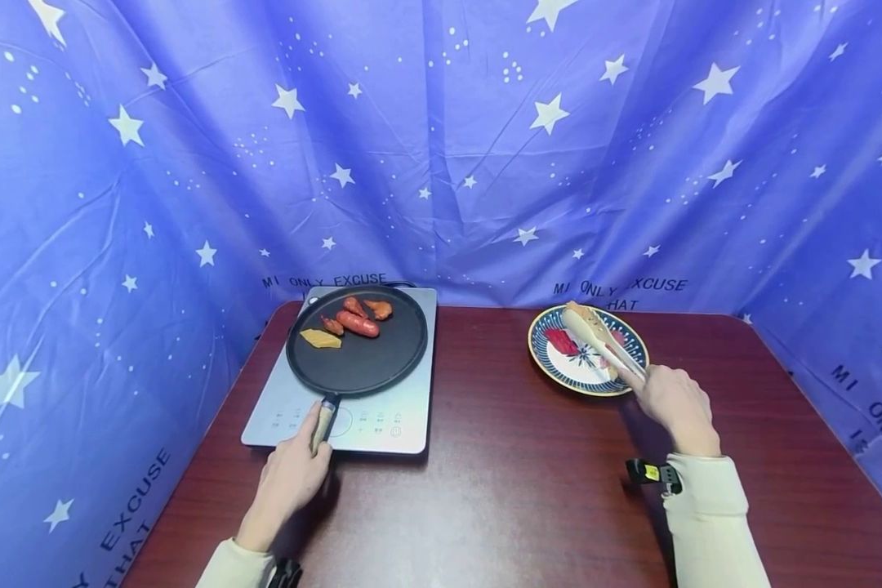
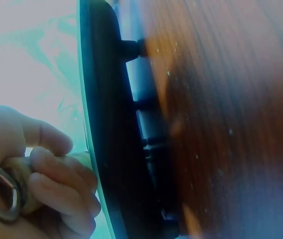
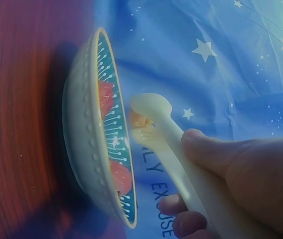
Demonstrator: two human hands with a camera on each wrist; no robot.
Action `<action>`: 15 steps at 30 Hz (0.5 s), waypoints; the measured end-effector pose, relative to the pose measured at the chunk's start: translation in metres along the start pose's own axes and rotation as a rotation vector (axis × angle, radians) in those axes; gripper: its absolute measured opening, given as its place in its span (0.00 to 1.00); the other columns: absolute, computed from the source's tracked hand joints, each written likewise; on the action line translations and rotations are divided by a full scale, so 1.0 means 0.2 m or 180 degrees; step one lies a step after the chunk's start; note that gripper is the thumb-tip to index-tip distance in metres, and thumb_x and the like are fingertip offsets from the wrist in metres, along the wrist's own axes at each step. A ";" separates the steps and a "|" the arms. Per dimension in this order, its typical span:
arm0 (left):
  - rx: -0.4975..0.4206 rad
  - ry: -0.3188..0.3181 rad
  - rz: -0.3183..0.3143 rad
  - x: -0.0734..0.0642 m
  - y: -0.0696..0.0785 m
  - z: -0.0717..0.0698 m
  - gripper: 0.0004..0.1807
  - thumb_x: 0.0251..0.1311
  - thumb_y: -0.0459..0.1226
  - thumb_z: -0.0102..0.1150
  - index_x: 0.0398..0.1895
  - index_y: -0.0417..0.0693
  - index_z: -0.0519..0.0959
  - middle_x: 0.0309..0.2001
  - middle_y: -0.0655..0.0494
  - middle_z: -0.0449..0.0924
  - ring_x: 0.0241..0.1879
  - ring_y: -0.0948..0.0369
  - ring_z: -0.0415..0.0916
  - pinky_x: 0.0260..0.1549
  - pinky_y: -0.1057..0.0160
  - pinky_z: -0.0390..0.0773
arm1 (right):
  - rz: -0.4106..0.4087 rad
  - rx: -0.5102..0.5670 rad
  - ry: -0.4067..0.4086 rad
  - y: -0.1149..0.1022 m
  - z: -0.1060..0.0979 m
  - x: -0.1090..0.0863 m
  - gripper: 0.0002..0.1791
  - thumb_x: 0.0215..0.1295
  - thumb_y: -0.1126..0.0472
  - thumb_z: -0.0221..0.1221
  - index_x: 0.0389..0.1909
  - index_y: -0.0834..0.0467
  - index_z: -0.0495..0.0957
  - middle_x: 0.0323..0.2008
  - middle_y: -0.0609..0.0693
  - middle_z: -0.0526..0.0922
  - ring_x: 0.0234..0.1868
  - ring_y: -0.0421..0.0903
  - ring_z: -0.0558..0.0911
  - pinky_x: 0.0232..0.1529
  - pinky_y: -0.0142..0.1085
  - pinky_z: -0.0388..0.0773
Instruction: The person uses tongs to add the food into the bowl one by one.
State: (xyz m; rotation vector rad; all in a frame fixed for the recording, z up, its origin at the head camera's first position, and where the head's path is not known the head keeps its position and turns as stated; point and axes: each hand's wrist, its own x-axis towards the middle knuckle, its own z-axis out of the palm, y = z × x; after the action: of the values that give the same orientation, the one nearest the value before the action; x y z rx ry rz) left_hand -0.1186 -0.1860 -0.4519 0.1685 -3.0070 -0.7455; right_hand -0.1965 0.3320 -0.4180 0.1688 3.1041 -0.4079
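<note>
My left hand (image 1: pixel 291 472) grips the handle (image 1: pixel 323 426) of a round black frying pan (image 1: pixel 371 359). In the pan lie a sausage (image 1: pixel 358 323), several small browned meat pieces (image 1: pixel 379 309) and a yellow ridged slice (image 1: pixel 321 338). My right hand (image 1: pixel 678 407) holds pale tongs (image 1: pixel 590 330) over a patterned plate (image 1: pixel 538 359). Between the tong ends, in the right wrist view, sits an orange-brown piece of food (image 3: pixel 138 121), just above the plate's rim. Red food (image 1: pixel 561 341) lies on the plate. The left wrist view shows fingers (image 2: pixel 57 199) curled round the handle.
Under the pan is a silver induction cooker (image 1: pixel 406 416) on the left of the dark red wooden table (image 1: pixel 500 474). A blue curtain (image 1: pixel 441 204) with white stars closes off the back and both sides. The plate stands near the table's back edge.
</note>
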 end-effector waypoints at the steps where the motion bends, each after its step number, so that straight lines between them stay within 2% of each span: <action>1: -0.0002 0.0003 0.0007 0.00 0.00 0.00 0.37 0.55 0.40 0.48 0.72 0.51 0.57 0.40 0.35 0.79 0.23 0.51 0.72 0.21 0.51 0.69 | -0.0022 0.0007 0.0033 0.00 0.00 0.00 0.42 0.62 0.27 0.39 0.24 0.64 0.75 0.26 0.69 0.76 0.26 0.62 0.76 0.20 0.52 0.69; 15: -0.0021 0.0038 0.0023 0.00 0.00 0.00 0.37 0.55 0.40 0.48 0.72 0.52 0.57 0.39 0.35 0.79 0.24 0.50 0.73 0.22 0.49 0.69 | -0.0264 0.0114 0.0188 -0.04 -0.04 -0.04 0.34 0.64 0.31 0.41 0.17 0.58 0.67 0.17 0.56 0.69 0.20 0.56 0.72 0.18 0.47 0.64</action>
State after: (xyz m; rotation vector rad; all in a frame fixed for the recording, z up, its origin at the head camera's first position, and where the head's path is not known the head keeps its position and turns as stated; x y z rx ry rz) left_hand -0.1185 -0.1861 -0.4514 0.1611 -2.9919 -0.7511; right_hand -0.1899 0.3264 -0.4075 0.0534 3.1717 -0.4691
